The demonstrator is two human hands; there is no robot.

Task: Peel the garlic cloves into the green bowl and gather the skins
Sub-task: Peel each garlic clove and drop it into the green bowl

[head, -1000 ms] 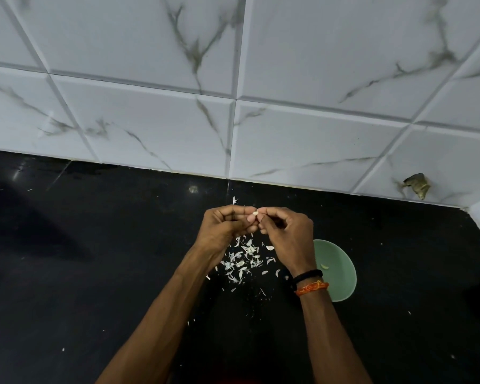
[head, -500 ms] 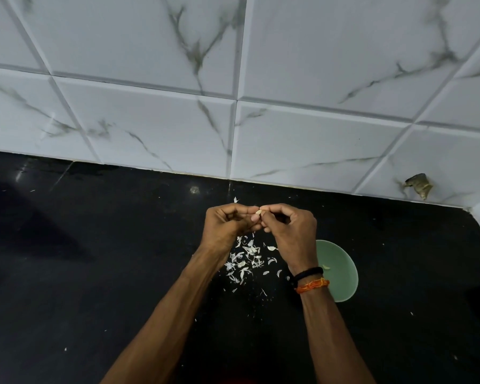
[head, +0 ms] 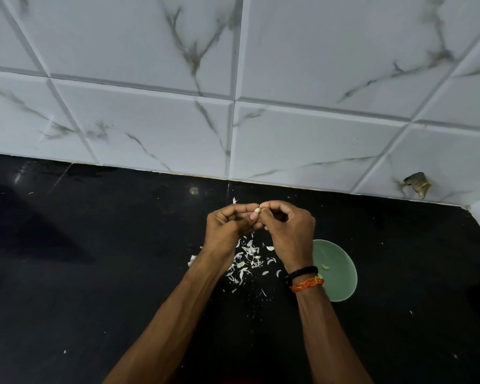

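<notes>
Black counter (head: 94, 273) | two hands (head: 227, 228) (head: 288, 231) pinch one clove (head: 258, 211) | one bowl (head: 341, 284)

A home kitchen — black stone counter (head: 100, 273), marble-veined wall tiles (head: 155, 128), garlic skins (head: 247, 261) beside a green bowl (head: 341, 284).

Black table (head: 94, 273), glossy. White marble-veined wall tiles (head: 302, 142) behind it. Brown chipped patch (head: 416, 184) on a tile at right, near the table's edge.
</notes>
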